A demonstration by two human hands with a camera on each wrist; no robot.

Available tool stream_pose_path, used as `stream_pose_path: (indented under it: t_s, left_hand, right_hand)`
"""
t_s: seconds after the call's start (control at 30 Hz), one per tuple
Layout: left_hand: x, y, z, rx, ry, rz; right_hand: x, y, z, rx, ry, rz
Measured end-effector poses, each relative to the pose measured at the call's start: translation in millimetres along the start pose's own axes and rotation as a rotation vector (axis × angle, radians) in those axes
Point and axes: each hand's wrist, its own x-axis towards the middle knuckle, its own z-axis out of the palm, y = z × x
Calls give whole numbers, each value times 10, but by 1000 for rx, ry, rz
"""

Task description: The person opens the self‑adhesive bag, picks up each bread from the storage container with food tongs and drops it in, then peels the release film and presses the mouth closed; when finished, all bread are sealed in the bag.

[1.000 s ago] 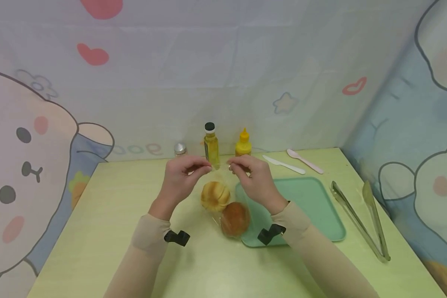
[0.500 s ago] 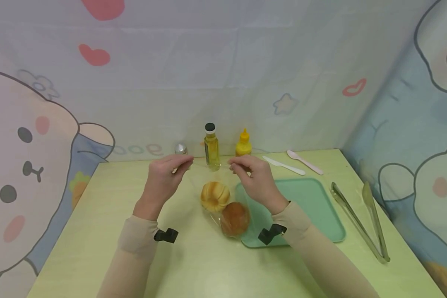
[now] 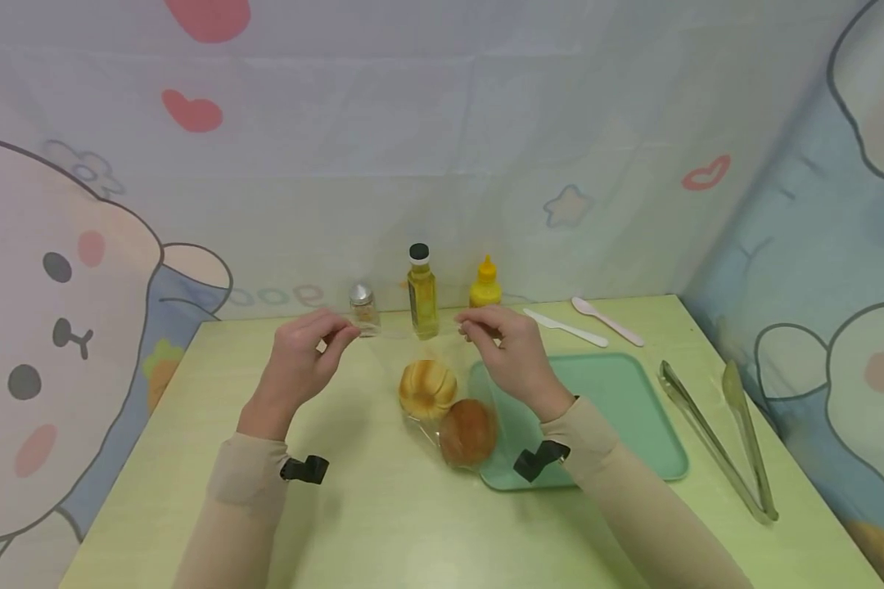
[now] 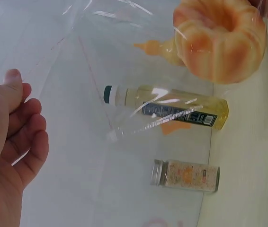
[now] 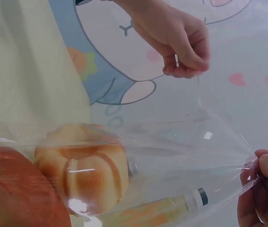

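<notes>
A clear plastic bag [image 5: 172, 137] hangs between both hands with two buns inside. One is a pale golden, fluted bun [image 3: 427, 388] with a dimpled middle; the other, a smooth brown round bun [image 3: 468, 433], lies nearer and overlaps the tray's left edge in the head view. My right hand [image 3: 511, 348] pinches the gathered top of the bag between thumb and fingers. Off to the left at similar height, my left hand [image 3: 305, 352] pinches a thin, drawn-out strip of clear film that runs across toward the right hand, as the right wrist view shows.
Behind the hands stand a glass spice shaker [image 3: 364, 309], an oil bottle [image 3: 423, 298] and a yellow squeeze bottle [image 3: 485, 286]. A green tray [image 3: 611, 417] lies to the right, with a white knife [image 3: 566, 328], a pink spoon [image 3: 607, 321] and metal tongs [image 3: 718, 446] around it.
My left hand has moved left, away from the right hand, with the film stretching between them. The spice shaker has come fully into sight. My right hand has stayed nearly still.
</notes>
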Motion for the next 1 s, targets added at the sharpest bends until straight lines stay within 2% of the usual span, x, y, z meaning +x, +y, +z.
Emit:
stream_pose_path:
  t_s: [0.13, 0.23, 0.33, 0.57, 0.8, 0.93, 1.0]
  left_hand:
    - [-61, -40, -65, -19, 49, -25]
    - [-109, -65, -111, -29, 57, -67]
    - [-149, -86, -169, -35, 56, -133]
    - [-236, -135, -341, -92, 100, -343]
    - [-307, -187, -481, -184, 117, -501]
    - [-366, -223, -579, -239, 160, -575]
    - [-400, -248, -629, -238, 190, -601]
  right_hand:
    - [-6, 20, -19, -8, 13, 7]
    - [-3, 44, -29, -17, 19, 9]
    - [3, 58, -38, -14, 20, 9]
    - [-2, 60, -78, 0, 24, 48]
    - [-4, 83, -93, 0, 31, 49]
    - [-5, 91, -99, 8, 33, 55]
    - [-3, 92, -103, 12, 32, 57]
